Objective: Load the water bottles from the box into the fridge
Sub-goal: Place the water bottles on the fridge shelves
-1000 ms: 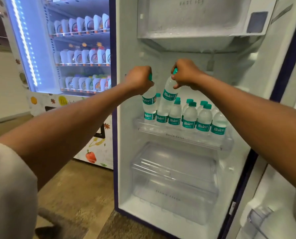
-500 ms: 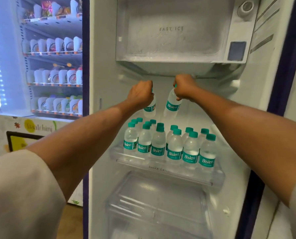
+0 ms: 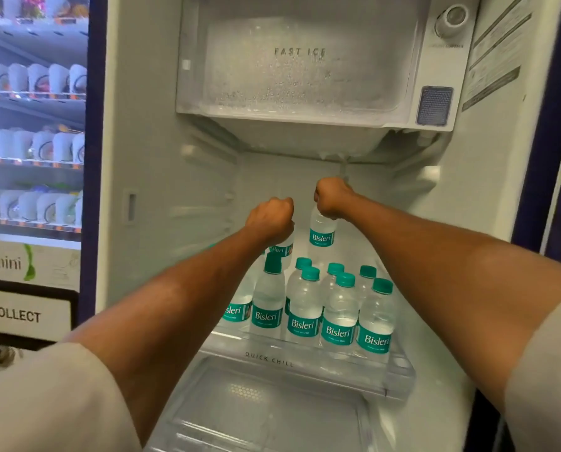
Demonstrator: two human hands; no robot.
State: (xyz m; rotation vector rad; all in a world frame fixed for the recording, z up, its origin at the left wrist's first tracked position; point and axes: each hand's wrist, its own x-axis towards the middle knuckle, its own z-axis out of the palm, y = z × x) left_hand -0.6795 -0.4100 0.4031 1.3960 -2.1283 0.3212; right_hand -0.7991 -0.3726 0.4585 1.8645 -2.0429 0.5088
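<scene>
Both arms reach into the open fridge (image 3: 161, 151), and each hand holds a small Bisleri water bottle by its top. The left hand (image 3: 269, 220) is curled in a fist round the neck of the left bottle (image 3: 282, 250). The cap is buried in the fist, and only a strip of teal label and some clear body show beneath the knuckles. The right hand (image 3: 333, 197) sits a little higher and deeper in. It is clenched on the cap end of the right bottle (image 3: 321, 231), which hangs upright with its label facing the camera. The two hands are near each other but apart. Both held bottles are over the back part of the clear shelf (image 3: 269, 358) marked QUICK CHILL. The caps in front hide their bases, so I cannot tell whether they touch the shelf. In front of them the standing bottles (image 3: 303, 308) fill the shelf in rows, all upright with teal caps, the nearest row just behind the shelf's front lip. Above the hands is the frosted freezer box (image 3: 298, 79) lettered FAST ICE, and below the shelf lies a clear drawer cover (image 3: 256, 415). To the left of the fridge stands a lit vending machine (image 3: 34, 177) with rows of white packs. A grey sleeve (image 3: 44, 406) shows at each lower corner of the view.
</scene>
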